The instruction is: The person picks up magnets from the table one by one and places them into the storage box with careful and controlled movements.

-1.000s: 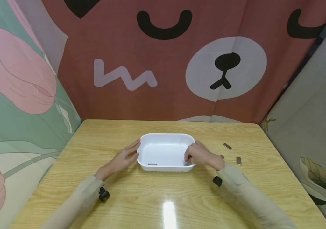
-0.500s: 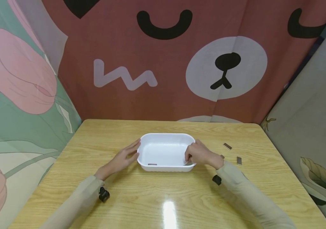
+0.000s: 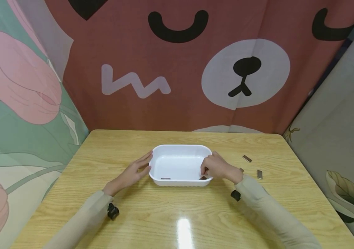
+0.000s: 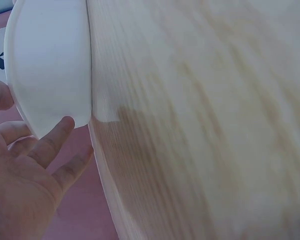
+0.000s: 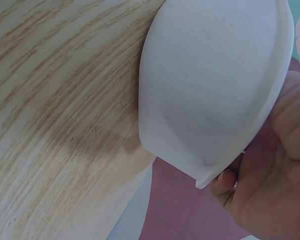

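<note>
A white oblong tray [image 3: 180, 164] stands on the wooden table. My left hand [image 3: 130, 174] touches its left end, fingers extended; in the left wrist view those fingers [image 4: 52, 140] lie along the tray's outer wall. Over the right rim reaches my right hand [image 3: 217, 167], fingers curled down inside. It appears to pinch a small dark rectangular tile [image 3: 203, 178] by the near right corner; the fingertips are mostly hidden. Another flat tile [image 3: 165, 178] lies inside, near left. In the right wrist view, the tray's wall [image 5: 204, 90] hides the fingertips of the right hand [image 5: 269, 185].
Right of the tray, small rectangular tiles lie on the table [image 3: 152, 214]: one toward the back [image 3: 247, 159], one farther right [image 3: 259, 174], and one partly hidden [image 3: 241, 170] behind the right wrist. A patterned curtain [image 3: 177, 114] hangs behind the table.
Both hands and the tray keep their places. The tile under my right fingers looked pale before and now shows a dark face, as if its tilt changed.
</note>
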The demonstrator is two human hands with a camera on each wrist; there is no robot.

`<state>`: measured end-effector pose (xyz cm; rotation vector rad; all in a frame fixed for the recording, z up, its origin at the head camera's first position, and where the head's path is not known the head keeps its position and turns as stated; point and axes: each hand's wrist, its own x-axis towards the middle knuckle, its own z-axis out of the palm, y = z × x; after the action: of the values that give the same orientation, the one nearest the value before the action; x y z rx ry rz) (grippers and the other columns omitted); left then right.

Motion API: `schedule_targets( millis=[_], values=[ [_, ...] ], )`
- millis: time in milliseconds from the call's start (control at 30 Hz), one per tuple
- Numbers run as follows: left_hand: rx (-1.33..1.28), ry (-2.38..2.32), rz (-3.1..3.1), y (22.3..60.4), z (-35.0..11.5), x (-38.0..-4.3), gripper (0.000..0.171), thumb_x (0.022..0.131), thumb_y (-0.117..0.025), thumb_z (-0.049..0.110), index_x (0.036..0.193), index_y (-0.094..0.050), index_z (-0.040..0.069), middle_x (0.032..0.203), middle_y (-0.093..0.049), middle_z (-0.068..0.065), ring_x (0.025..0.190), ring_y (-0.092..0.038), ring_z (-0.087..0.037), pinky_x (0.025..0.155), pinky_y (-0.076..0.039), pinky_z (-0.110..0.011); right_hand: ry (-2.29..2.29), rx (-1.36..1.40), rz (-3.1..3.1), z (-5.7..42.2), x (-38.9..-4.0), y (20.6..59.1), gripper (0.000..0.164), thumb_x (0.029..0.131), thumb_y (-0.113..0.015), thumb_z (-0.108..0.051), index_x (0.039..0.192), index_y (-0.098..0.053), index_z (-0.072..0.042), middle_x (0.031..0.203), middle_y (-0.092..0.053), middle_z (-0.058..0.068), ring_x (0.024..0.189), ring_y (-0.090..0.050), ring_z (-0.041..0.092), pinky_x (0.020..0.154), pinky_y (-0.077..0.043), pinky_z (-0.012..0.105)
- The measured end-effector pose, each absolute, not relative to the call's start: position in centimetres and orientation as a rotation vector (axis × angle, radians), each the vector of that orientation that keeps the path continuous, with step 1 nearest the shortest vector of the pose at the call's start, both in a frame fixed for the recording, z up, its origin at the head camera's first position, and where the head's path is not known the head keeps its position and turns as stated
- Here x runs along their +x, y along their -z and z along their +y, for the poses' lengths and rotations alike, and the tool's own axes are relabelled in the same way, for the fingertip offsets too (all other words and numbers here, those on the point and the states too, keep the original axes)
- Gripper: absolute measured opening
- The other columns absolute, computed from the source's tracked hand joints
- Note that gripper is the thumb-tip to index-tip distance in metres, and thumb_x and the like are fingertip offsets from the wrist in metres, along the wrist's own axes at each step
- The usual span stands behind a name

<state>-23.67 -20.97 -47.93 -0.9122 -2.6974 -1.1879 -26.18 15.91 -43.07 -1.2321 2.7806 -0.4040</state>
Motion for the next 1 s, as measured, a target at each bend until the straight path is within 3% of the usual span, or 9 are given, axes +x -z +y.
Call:
schedule_targets(
  millis=[400,1000],
  values=[
    [-0.91,1.2,-2.701,47.81,-20.88,-23.59,0.053,0.103,-0.056,0.016,0.148,-0.038,-0.005,0.16,-0.026,-0.014,0.143,-0.03,-0.03,0.114,-0.03,-0.043,0.433,-1.239,2.776,15.96,-26.25,43.3,0.018,0.079,-0.077,0.003,0.077,-0.08,-0.015,0.075,-0.073,-0.007,0.07,-0.062,0.011,0.075,-0.033,0.041],
    [-0.894,1.194,-2.717,47.65,-20.86,-23.52,0.053,0.103,-0.056,0.017,0.148,-0.038,-0.005,0.159,-0.027,-0.016,0.144,-0.028,-0.03,0.115,-0.027,-0.046,0.54,-1.346,2.777,16.56,-26.36,43.67,0.014,0.083,-0.078,-0.001,0.08,-0.08,-0.014,0.077,-0.073,-0.007,0.069,-0.059,0.004,0.072,-0.031,0.037]
  ],
)
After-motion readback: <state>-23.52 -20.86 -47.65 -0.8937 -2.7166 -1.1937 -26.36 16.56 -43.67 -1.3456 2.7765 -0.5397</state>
